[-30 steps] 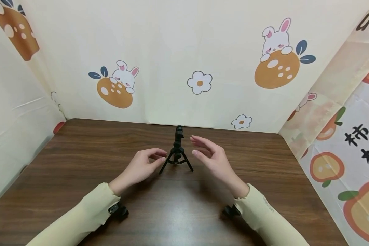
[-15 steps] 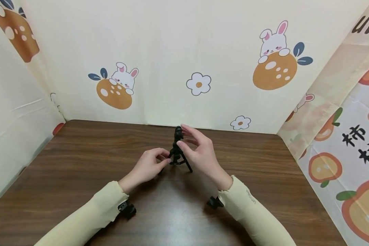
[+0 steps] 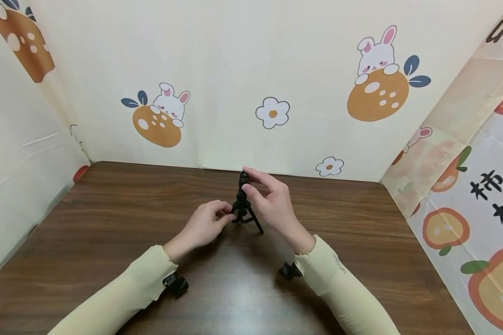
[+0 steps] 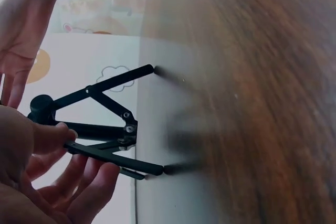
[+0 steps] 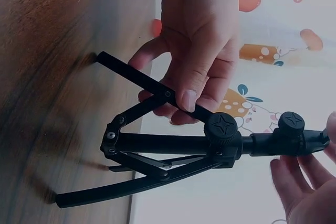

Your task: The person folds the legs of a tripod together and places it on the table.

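A small black tripod [image 3: 241, 197] stands upright near the back of the table with its legs spread. My left hand [image 3: 203, 224] pinches one leg [image 5: 134, 74] between thumb and fingers, as the right wrist view shows. At the top, my right hand [image 3: 273, 200] grips the tripod's upper end with thumb and fingers. Two round knobs show in the right wrist view, a larger knob [image 5: 220, 127] on the leg collar and a smaller knob [image 5: 292, 123] higher up. Hinged braces [image 4: 110, 103] join the legs to the central column [image 4: 92, 130].
The dark wooden table [image 3: 121, 200] ends at a patterned cloth backdrop [image 3: 226, 93] just behind the tripod. More cloth hangs along the left and right sides. A small black camera [image 3: 176, 284] is strapped below each sleeve.
Both hands have moved inward to the tripod. The left has taken hold of a leg, and the right has reached left and gripped the top. The tripod stays in about the same place.
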Tool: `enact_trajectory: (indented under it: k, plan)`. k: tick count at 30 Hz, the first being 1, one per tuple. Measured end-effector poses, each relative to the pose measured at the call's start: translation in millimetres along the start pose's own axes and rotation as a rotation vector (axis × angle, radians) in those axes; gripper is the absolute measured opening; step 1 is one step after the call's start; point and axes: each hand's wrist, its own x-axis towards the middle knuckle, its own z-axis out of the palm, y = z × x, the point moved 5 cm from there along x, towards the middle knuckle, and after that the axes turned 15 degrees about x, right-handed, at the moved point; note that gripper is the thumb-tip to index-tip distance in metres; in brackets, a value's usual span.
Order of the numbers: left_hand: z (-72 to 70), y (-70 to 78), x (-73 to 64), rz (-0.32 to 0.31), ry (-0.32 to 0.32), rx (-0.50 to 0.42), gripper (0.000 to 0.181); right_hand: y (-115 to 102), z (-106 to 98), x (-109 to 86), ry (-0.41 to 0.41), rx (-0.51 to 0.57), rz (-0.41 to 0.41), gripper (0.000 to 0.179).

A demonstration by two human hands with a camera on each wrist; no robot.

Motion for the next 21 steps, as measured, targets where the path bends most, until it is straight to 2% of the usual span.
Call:
enact_trajectory:
  k: [4, 7, 17, 21]
  plan:
    - [-0.5, 3.2, -0.3, 0.003, 0.009, 0.041, 0.003, 1.8, -0.1, 1.1, 0.004, 0.011, -0.002, 0.035]
    - [-0.5, 5.2, -0.1, -0.007, 0.012, 0.039, 0.006, 1.8, 0.1, 1.6, 0.007, 0.019, 0.000, 0.034]
    - [1.4, 7.2, -0.7, 0.001, 0.024, -0.033, 0.008, -1.7, 0.5, 2.3, -0.003, -0.003, -0.019, 0.030]
    - [1.5, 7.6, -0.7, 0.015, 0.054, -0.054, 0.009, -2.6, -0.9, 2.4, 0.005, -0.012, -0.018, 0.030]
